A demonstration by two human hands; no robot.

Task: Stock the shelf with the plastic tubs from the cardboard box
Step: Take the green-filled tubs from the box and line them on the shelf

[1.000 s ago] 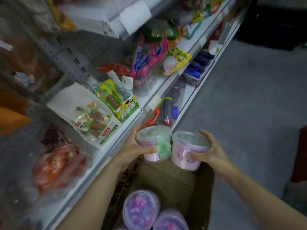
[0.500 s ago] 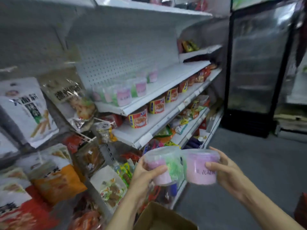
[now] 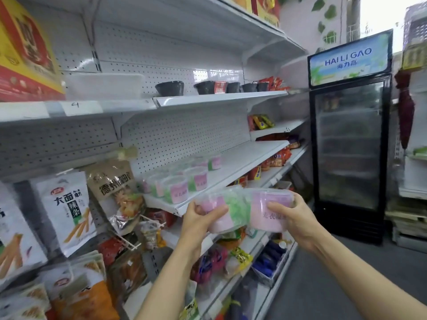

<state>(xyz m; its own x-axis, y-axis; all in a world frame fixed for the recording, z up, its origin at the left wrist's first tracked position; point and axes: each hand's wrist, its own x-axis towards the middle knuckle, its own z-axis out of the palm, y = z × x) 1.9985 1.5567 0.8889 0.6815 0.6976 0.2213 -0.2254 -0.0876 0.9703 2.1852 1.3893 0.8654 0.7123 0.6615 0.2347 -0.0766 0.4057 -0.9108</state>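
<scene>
1. Red and yellow carton point(image 3: 25, 49): far left, on the top white shelf, partly cut off by the frame edge
2. Hanging snack bags point(image 3: 67, 204): white and brown packets on pegs at lower left, with orange packets below them
3. Black bowls point(image 3: 169, 87): a row along the upper shelf board, running off to the right
4. Stocked tubs point(image 3: 178, 189): clear plastic tubs with pink and green labels, standing in rows on the middle shelf point(image 3: 245, 158); they fill its left part, and the board to their right is bare
5. Left hand point(image 3: 199, 218): fingers and thumb curled round the left tub point(image 3: 221, 209), thumb across its front; the tub has a pink and green label and is tilted, its lid toward the shelf
6. Left tub, position: raised just in front of the shelf's front edge, slightly below the stocked rows, not resting on the board
7. Right tub point(image 3: 270, 210): pink label with writing, held side by side with the left tub; the two appear to touch
8. Right hand point(image 3: 298, 218): gripping the right tub from its right side, thumb lying across the label, fingers wrapped behind
9. Lower shelves: red tins point(image 3: 255, 173) under the tub shelf, mixed coloured packets further down
10. Glass-door cooler point(image 3: 349, 144): black frame, upright at the aisle's far end, right of the shelving, header reading HAI LI GAO
</scene>
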